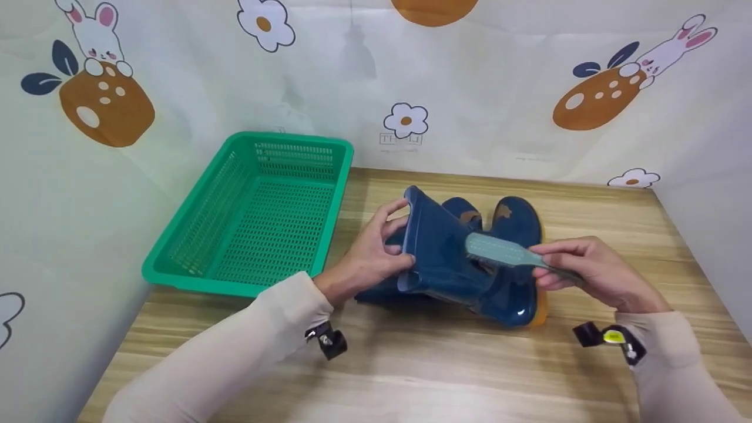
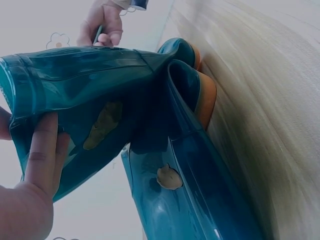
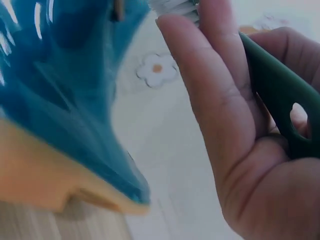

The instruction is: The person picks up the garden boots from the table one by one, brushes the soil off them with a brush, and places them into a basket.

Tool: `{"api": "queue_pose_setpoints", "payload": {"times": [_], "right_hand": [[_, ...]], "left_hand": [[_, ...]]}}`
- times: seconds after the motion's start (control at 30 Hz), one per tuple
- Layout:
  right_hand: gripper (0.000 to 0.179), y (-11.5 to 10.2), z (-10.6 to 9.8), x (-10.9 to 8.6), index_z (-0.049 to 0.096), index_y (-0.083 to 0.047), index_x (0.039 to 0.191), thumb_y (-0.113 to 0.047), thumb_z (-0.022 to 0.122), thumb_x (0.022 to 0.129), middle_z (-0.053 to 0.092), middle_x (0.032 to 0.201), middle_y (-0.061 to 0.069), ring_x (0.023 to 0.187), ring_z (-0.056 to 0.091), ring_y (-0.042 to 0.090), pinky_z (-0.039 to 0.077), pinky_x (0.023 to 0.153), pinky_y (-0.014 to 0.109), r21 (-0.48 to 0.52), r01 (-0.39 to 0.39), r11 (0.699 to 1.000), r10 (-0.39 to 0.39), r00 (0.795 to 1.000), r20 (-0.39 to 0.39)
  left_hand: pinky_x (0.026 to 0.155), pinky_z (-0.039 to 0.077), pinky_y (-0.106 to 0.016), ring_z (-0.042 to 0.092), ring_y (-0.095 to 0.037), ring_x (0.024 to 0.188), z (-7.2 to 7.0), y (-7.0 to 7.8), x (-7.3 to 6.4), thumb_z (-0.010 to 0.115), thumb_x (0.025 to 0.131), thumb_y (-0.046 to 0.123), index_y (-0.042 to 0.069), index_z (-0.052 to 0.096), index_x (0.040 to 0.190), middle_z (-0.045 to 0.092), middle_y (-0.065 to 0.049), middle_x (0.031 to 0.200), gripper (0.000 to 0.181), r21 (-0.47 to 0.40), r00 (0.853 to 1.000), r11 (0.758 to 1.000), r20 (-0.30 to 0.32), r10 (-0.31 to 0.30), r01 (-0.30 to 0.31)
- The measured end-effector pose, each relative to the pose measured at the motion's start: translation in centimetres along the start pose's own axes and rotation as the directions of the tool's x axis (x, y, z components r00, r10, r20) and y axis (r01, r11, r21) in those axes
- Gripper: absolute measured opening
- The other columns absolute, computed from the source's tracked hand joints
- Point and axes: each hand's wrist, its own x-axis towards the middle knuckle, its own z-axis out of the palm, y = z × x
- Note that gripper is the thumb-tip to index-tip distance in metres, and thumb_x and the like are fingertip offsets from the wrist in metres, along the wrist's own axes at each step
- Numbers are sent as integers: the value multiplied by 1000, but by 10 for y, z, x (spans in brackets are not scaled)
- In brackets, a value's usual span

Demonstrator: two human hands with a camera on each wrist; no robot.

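My left hand (image 1: 376, 247) grips the rim of a glossy blue rain boot (image 1: 440, 235), thumb on the near side and fingers on the far side. The boot is tilted, its shaft pointing left and its orange sole facing right. In the left wrist view, a brown patch (image 2: 104, 125) marks its shaft. My right hand (image 1: 593, 273) pinches the handle of a green brush (image 1: 496, 249), whose head lies over the boot's shaft, bristles down. Under and behind is a second blue boot (image 2: 200, 165), with another brown patch (image 2: 169, 177) on it.
A green perforated plastic basket (image 1: 247, 288) stands on the left of the wooden table (image 1: 399, 370). Behind the table hangs a pale sheet (image 1: 482, 88) printed with rabbits and flowers. It also borders both sides.
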Motion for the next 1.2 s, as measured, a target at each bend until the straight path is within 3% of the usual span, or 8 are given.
{"api": "queue_pose_setpoints", "payload": {"times": [0.1,0.2,0.4,0.6,0.8,1.03,1.2], "right_hand": [[29,5,0,1,66,-6,114,1,46,95,70,91,15,80,69,21,52,76,39,-23,-35,999,35,999,7],[30,9,-9,-10,67,-7,113,1,45,95,69,92,16,81,68,21,52,77,40,1,-57,998,57,998,-6],[34,6,-24,-31,67,-4,112,6,39,96,69,93,18,81,68,22,51,77,38,81,-25,996,27,999,-24],[31,-1,-10,-17,66,-2,113,4,42,95,69,92,17,80,69,22,52,75,38,22,13,1000,-13,1000,-25],[27,7,-6,-8,66,-7,114,-2,47,95,69,93,16,80,68,20,52,76,38,-77,-56,995,56,998,-4],[35,4,-30,-35,68,-6,110,6,39,96,69,92,18,81,68,22,52,75,38,38,-35,999,37,998,-46],[30,0,-25,-25,68,-3,110,4,43,95,69,91,18,79,69,22,52,74,37,31,4,1000,-1,997,-74]], "left_hand": [[74,53,-45,61,-39,98,0,-1,0,50,73,-23,10,19,144,37,-17,142,84,-9,1000,1000,5,1,-1],[74,53,-44,61,-40,98,0,-3,0,50,73,-22,9,18,144,36,-18,143,84,-12,1000,1000,17,3,-3],[72,53,-45,61,-39,98,1,-3,-2,50,73,-22,12,19,145,36,-16,144,85,-15,1000,1000,15,-19,19],[73,54,-43,62,-38,97,0,-2,-5,52,73,-22,12,20,145,37,-16,143,85,14,1000,1000,2,-21,21],[73,53,-44,61,-39,98,0,-2,-6,51,73,-22,11,20,144,37,-18,143,84,4,1000,1000,11,-9,9],[73,53,-45,61,-39,99,1,-1,-3,51,73,-22,10,20,144,36,-18,143,85,2,1000,1000,7,-8,8],[73,53,-44,61,-39,98,3,1,1,51,72,-22,9,20,144,36,-18,143,84,14,1000,1000,14,21,-21]]}}
